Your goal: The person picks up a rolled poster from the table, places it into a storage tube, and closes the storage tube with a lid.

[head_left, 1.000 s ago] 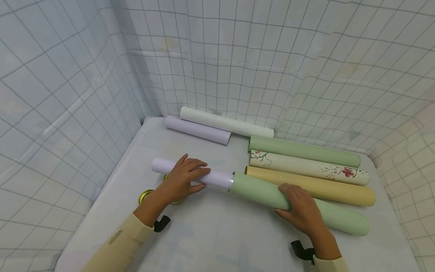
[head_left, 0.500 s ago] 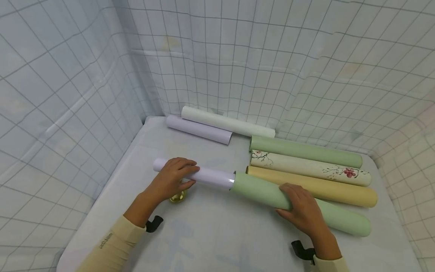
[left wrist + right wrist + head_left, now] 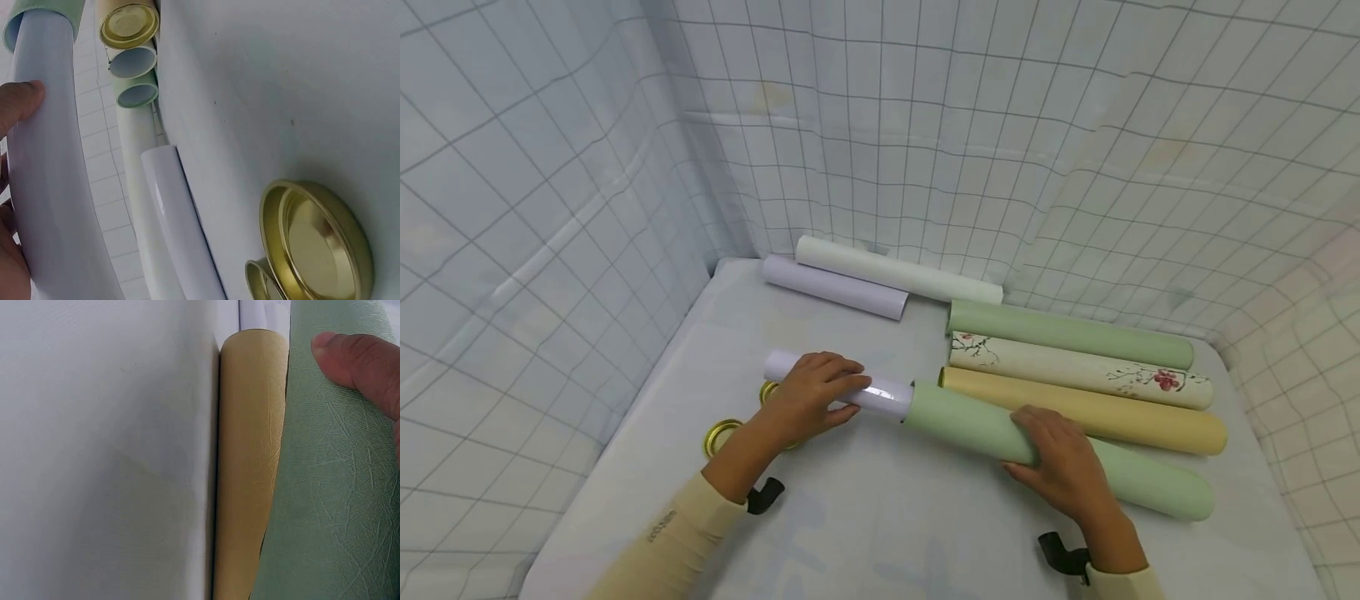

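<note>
My left hand point(image 3: 812, 396) grips a glossy lilac roll point(image 3: 887, 393) from above, fingers on the far side and thumb on the near side. The roll's right end is inside the mouth of a pale green tube point(image 3: 962, 421), so that end is hidden. Farther right, my right hand point(image 3: 1060, 458) holds the green tube around its middle. In the left wrist view the lilac roll point(image 3: 50, 156) enters the green rim, with a thumb on its surface. The right wrist view has a finger point(image 3: 369, 365) lying on the textured green tube point(image 3: 325, 487).
Behind the green tube lie a yellow roll point(image 3: 1090, 408), a flower-printed roll point(image 3: 1067, 367) and another green roll point(image 3: 1075, 332). White point(image 3: 895, 271) and lilac point(image 3: 835, 287) rolls lie along the back wall. Gold round lids point(image 3: 356, 231) sit near my left forearm.
My left hand first slid left along the lilac roll, then moved right with it. More of the roll is now inside the green tube. The right hand stays in place.
</note>
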Available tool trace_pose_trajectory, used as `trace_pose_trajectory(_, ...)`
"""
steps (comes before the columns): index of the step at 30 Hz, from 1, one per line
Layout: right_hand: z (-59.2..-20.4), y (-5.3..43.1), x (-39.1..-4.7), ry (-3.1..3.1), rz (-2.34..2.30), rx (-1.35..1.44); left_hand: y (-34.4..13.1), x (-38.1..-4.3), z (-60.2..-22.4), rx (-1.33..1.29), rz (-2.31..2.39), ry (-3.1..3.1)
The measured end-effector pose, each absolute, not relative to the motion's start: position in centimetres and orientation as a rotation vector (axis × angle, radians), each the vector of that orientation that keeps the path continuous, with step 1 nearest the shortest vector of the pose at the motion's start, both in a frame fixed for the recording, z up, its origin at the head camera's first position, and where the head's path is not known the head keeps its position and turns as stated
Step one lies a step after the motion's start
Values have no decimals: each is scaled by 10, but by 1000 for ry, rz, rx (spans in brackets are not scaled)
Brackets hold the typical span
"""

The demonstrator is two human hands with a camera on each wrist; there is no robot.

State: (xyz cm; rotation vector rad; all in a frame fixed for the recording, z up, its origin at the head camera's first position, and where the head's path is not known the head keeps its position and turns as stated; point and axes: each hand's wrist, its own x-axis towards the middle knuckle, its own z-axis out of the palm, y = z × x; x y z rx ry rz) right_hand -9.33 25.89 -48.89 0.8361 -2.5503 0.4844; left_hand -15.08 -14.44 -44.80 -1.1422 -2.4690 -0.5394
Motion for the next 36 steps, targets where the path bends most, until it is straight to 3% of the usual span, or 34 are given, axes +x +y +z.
trace_pose_trajectory(19, -491, 256, -94, -2513, 472, 842, -111, -149, -448, -1216, -416, -2452)
trace_pose_trajectory(36, -492, 255, -95, -2518, 459, 836, -174, -147, -426, -1018, -468, -2460)
